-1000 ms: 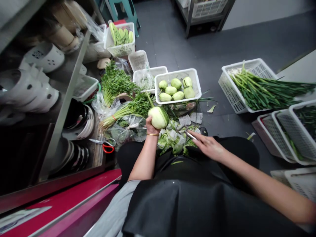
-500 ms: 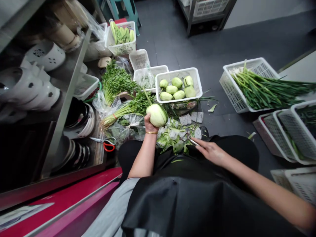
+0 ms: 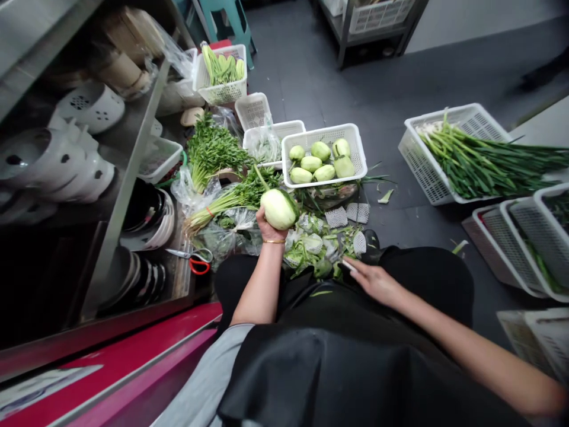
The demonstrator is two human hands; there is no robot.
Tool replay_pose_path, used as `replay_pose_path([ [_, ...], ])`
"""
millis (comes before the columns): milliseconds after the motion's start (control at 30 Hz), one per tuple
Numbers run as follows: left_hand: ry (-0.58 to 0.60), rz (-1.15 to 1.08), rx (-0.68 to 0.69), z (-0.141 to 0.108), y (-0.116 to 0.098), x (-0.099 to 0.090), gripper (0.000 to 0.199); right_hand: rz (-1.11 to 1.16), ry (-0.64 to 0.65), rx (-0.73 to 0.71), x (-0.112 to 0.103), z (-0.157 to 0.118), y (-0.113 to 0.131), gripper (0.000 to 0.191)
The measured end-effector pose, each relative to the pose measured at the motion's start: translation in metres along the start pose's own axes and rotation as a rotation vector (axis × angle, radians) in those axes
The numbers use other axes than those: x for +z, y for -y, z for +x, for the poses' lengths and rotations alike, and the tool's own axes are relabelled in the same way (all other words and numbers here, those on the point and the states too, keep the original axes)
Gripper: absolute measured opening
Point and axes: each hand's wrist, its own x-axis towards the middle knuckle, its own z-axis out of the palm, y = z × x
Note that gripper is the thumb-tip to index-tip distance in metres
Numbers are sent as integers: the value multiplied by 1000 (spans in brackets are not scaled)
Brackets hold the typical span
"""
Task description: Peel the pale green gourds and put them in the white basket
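Observation:
My left hand (image 3: pixel 268 229) is wrapped round a pale green gourd (image 3: pixel 278 210) with a long stem and a darker green strip on its right side. My right hand (image 3: pixel 374 280) grips a peeler (image 3: pixel 349 265) by its light handle; its head is blurred. Beneath and between both hands lies a heap of green peelings (image 3: pixel 313 249) with white foam netting. Beyond the held gourd, a white basket (image 3: pixel 323 184) contains several pale green gourds (image 3: pixel 323 172).
Leafy greens (image 3: pixel 216 148) and scissors (image 3: pixel 198 256) lie at the left beside a metal shelf (image 3: pixel 128 172) of bowls. A basket of long green stalks (image 3: pixel 480 160) stands at the right, near stacked crates (image 3: pixel 511 249). A stool (image 3: pixel 235 26) is at the back.
The held gourd has turned, showing more of its dark green side. My right hand has shifted slightly down. The whole view has shifted a little, and a dark blurred shape appears at the upper right.

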Motion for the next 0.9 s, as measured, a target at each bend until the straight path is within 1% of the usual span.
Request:
replay_pose_path([
  [33, 43, -15, -26, -2, 0, -1, 69, 13, -42, -2, -10, 4, 2, 43],
  [67, 63, -22, -57, -4, 1, -2, 73, 21, -79, -13, -22, 13, 8, 44],
  [100, 54, -20, -94, -6, 4, -5, 76, 26, -102, -34, -34, 23, 18, 45],
  [133, 21, -7, -137, -8, 8, -9, 76, 30, -119, -61, -45, 34, 30, 45],
  [167, -25, 12, -185, -9, 12, -13, 74, 35, -135, -91, -53, 44, 41, 46],
  [233, -103, 50, -248, -10, 20, -21, 64, 39, -160, -149, -62, 62, 61, 46],
  [300, -119, 66, -223, -9, 25, -23, 54, 29, -184, -191, -64, 79, 73, 47],
  [400, -95, 66, -121, -5, 27, -15, 49, 4, -226, -204, -61, 102, 81, 48],
  [467, -119, 62, -72, -2, 25, -8, 49, -7, -251, -192, -51, 107, 80, 48],
  [533, -172, 55, -36, 2, 22, -4, 47, -6, -242, -169, -32, 96, 71, 49],
  [600, -242, 32, -34, 5, 19, -3, 45, -10, -171, -118, -11, 71, 52, 50],
  [633, -276, 17, -47, 7, 18, -4, 44, -24, -113, -81, -3, 58, 43, 48],
  [667, -306, -1, -64, 8, 16, -4, 45, -32, -85, -48, 2, 48, 35, 47],
  [700, -331, -18, -80, 9, 15, -4, 45, -33, -81, -32, 3, 43, 31, 46],
  [733, -349, -33, -92, 9, 15, -3, 45, -26, -110, -33, 0, 42, 30, 46],
  [767, -356, -43, -96, 9, 15, -1, 45, -10, -160, -52, -3, 47, 33, 47],
  [833, -361, -62, -85, 8, 17, 4, 44, 33, -267, -124, -11, 65, 47, 50],
  [867, -368, -70, -79, 8, 17, 7, 44, 51, -295, -158, -11, 74, 54, 51],
  [900, -379, -75, -65, 9, 18, 10, 44, 63, -294, -180, -9, 79, 60, 53],
])
